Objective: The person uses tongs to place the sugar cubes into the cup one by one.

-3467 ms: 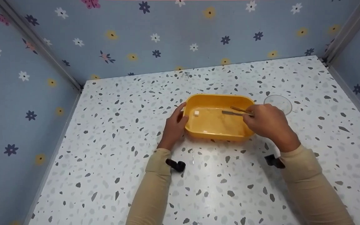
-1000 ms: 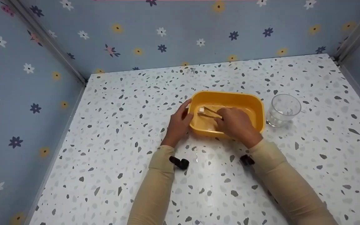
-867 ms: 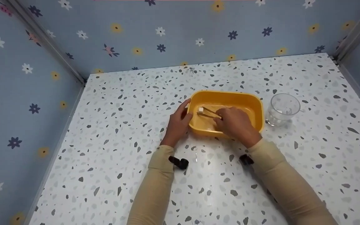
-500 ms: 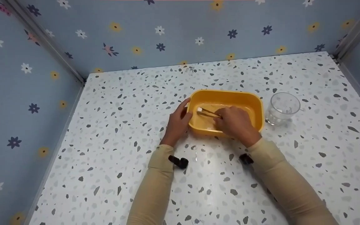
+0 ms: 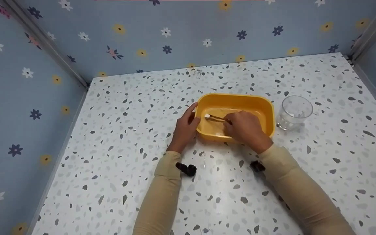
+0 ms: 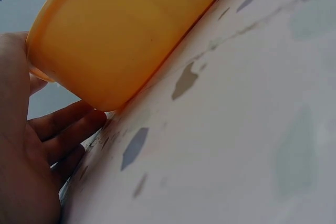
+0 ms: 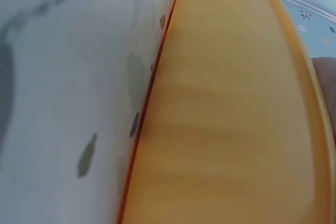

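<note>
A yellow plastic tub (image 5: 237,98) stands on the speckled table. My left hand (image 5: 184,129) grips its left end, thumb at the rim and fingers against the outer wall; in the left wrist view those fingers (image 6: 68,129) bend round the corner. Inside the tub my right hand (image 5: 245,127) pinches a pair of tweezers (image 5: 216,118), pointing left. At the tweezer tips is a small white cube (image 5: 207,116), close to the tub's left wall. From the right wrist the tub's outer side (image 7: 226,103) hides most of the right hand.
A clear glass cup (image 5: 295,111) stands right of the tub, with small whitish pieces low inside it. Flowered blue walls (image 5: 162,36) border the table at the back and sides. Black wrist cameras (image 5: 188,169) sit on both sleeves.
Since the oldest frame my right hand has moved left into the tub, uncovering the cup. Over the last second the tweezer tips have closed on the cube, which has shifted slightly left.
</note>
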`<state>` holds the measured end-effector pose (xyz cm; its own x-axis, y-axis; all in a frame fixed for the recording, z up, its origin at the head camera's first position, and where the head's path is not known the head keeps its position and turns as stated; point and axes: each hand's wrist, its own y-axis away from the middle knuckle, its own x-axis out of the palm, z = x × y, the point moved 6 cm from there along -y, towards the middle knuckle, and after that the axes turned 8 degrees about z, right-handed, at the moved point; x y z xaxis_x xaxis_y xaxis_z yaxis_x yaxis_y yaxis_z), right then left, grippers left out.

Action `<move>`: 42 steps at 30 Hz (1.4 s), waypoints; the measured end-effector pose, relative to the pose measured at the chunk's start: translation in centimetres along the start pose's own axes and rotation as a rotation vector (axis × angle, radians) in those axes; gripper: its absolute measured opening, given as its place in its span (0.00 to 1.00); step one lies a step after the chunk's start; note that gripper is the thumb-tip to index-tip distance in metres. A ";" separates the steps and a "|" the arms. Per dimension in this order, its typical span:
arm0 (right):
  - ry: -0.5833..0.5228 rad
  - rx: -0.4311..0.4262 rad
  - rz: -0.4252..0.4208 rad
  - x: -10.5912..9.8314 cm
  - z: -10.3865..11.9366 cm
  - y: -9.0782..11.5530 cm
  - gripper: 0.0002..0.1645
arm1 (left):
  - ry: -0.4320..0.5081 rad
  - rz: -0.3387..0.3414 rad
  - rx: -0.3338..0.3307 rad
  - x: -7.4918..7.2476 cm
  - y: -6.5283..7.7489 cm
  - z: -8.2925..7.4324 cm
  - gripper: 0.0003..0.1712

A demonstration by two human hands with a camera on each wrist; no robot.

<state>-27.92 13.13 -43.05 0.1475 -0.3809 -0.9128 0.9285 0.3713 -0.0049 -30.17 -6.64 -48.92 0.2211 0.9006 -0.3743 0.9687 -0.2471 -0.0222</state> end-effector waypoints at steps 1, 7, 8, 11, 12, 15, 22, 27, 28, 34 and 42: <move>-0.002 -0.003 -0.002 0.0 0.0 0.1 0.12 | -0.002 -0.001 -0.003 0.0 0.0 0.0 0.30; 0.005 -0.015 -0.013 -0.2 0.2 0.3 0.12 | -0.018 -0.002 -0.020 0.1 0.0 0.1 0.31; 0.007 -0.018 -0.017 -0.2 0.2 0.2 0.11 | -0.019 -0.002 -0.021 0.1 -0.1 0.1 0.31; 0.016 -0.030 -0.026 -0.3 0.2 0.2 0.11 | -0.019 -0.006 -0.016 0.0 -0.1 0.1 0.30; 0.015 -0.035 -0.030 -0.3 0.3 0.2 0.10 | -0.019 -0.007 -0.015 0.0 -0.1 0.1 0.30; 0.018 -0.041 -0.041 -0.4 0.2 0.2 0.10 | -0.018 -0.010 -0.008 0.0 -0.2 0.0 0.30; 0.029 -0.058 -0.082 -0.5 0.4 0.3 0.11 | -0.013 -0.008 -0.021 -0.1 0.0 -0.1 0.31; 0.056 -0.074 -0.120 -0.7 0.5 0.4 0.13 | 0.018 0.006 -0.012 0.0 0.0 -0.1 0.30; 0.062 -0.076 -0.123 -0.7 0.6 0.4 0.13 | 0.024 0.008 -0.012 0.0 0.0 0.0 0.30; 0.061 -0.076 -0.123 -0.7 0.5 0.5 0.14 | 0.012 0.000 -0.007 -0.1 0.1 0.1 0.30; 0.059 -0.080 -0.159 -1.1 0.6 0.7 0.15 | -0.007 0.001 -0.025 -0.1 0.0 -0.2 0.30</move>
<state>-27.27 13.29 -41.82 -0.0210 -0.3908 -0.9202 0.9081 0.3777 -0.1811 -30.14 -6.63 -48.69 0.2217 0.8977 -0.3808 0.9710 -0.2391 0.0016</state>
